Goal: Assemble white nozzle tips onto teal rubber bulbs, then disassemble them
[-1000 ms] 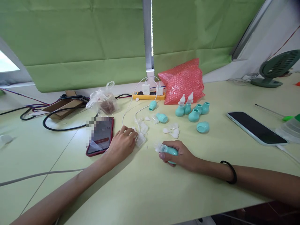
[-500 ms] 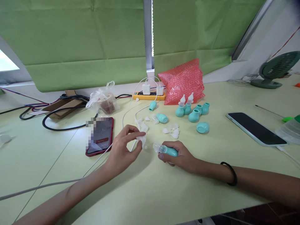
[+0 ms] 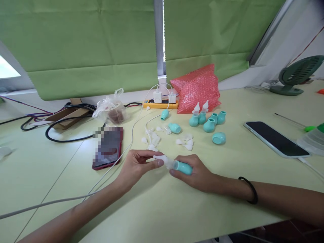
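My right hand (image 3: 194, 172) is closed around a teal rubber bulb (image 3: 183, 166) that lies sideways just above the table. My left hand (image 3: 138, 167) pinches a small clear plastic tip (image 3: 160, 158) and holds it against the open end of that bulb. Both hands meet near the table's front middle. Behind them lie several loose clear tips (image 3: 153, 139) and more clear tips (image 3: 186, 142). Farther back stand several teal bulbs (image 3: 209, 123), two of them with white tips fitted.
A red-cased phone (image 3: 108, 147) lies left of my hands with a white cable (image 3: 131, 135) running past it. A second phone (image 3: 275, 138) lies at the right. A pink bubble-wrap bag (image 3: 196, 87), yellow power strip (image 3: 160, 103), plastic bag (image 3: 111, 108), black cables (image 3: 63, 131) and fan (image 3: 296, 75) stand at the back.
My left hand lifted a clear tip from the loose pile and brought it right to the bulb's end. My right hand shifted slightly with the bulb.
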### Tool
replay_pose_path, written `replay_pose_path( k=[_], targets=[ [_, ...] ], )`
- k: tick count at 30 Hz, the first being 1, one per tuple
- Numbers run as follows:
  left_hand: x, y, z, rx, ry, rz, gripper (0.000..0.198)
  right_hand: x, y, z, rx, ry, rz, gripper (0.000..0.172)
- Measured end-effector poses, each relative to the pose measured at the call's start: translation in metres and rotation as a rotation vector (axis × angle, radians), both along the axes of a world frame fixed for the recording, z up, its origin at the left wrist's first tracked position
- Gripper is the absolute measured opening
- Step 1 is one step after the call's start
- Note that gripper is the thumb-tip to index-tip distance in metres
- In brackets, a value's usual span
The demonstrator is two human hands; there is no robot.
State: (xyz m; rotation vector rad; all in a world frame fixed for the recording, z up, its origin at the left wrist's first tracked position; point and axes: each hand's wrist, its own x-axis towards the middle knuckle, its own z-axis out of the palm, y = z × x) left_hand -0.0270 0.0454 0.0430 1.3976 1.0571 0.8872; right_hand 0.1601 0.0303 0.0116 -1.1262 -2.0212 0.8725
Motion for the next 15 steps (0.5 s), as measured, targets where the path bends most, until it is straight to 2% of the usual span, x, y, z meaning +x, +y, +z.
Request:
replay_pose_path(
  k=[5,8,15],
  targets=[
    [-0.0012,0.0018,0.0015,0.019,0.041,-0.017,0.019,0.0003,-0.0007,-0.0013,0.04,-0.05,-0.019,0.028],
    [-0.0031,0.0035,0.0024,0.005,0.053,-0.04,0.021,0.0002,-0.0024,-0.0027,0.12,-0.094,-0.032,0.027],
    [-0.0071,0.0073,0.0052,-0.052,0.109,-0.141,0.022,0.0003,-0.0037,-0.0046,0.224,-0.18,-0.015,0.026]
  ],
)
